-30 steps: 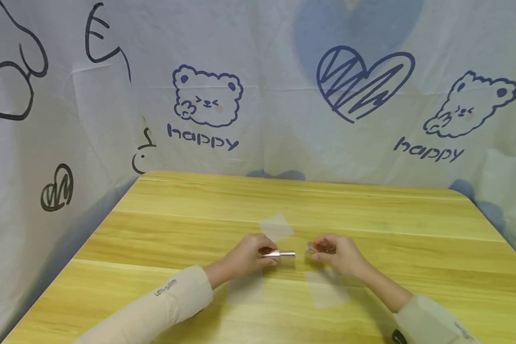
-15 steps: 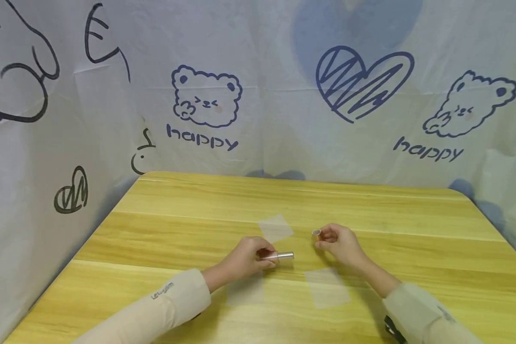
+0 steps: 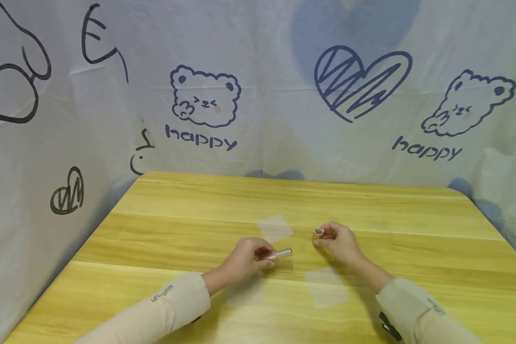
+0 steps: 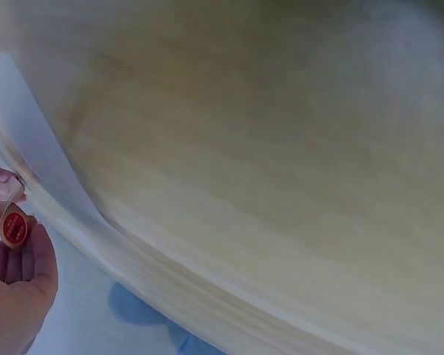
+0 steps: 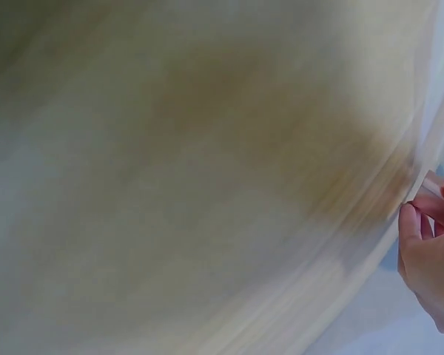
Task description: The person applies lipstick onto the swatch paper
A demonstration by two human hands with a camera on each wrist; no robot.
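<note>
Over the middle of the table, my left hand (image 3: 246,258) pinches a lipstick tube (image 3: 283,253) between thumb and fingers. Its bare silver end points right and tilts slightly up; the rest of the tube is partly hidden by the fingers. A round red label shows on the tube's base (image 4: 15,228) in the left wrist view. My right hand (image 3: 343,242) holds a small cap (image 3: 318,233), whose open end faces up toward the head camera. The cap is apart from the tube, to its right and a little farther back. In the right wrist view, fingertips grip the cap (image 5: 432,194).
Thin translucent square sheets lie on the wood-grain table (image 3: 189,200): one behind the hands (image 3: 275,228), one below the right hand (image 3: 327,287) and one under the left forearm (image 3: 245,290). A printed white cloth (image 3: 279,129) hangs along the back and left.
My right hand has moved slightly back, turning the cap so its opening faces up. The gap between cap and tube has widened. The tube's silver end has tipped up a little.
</note>
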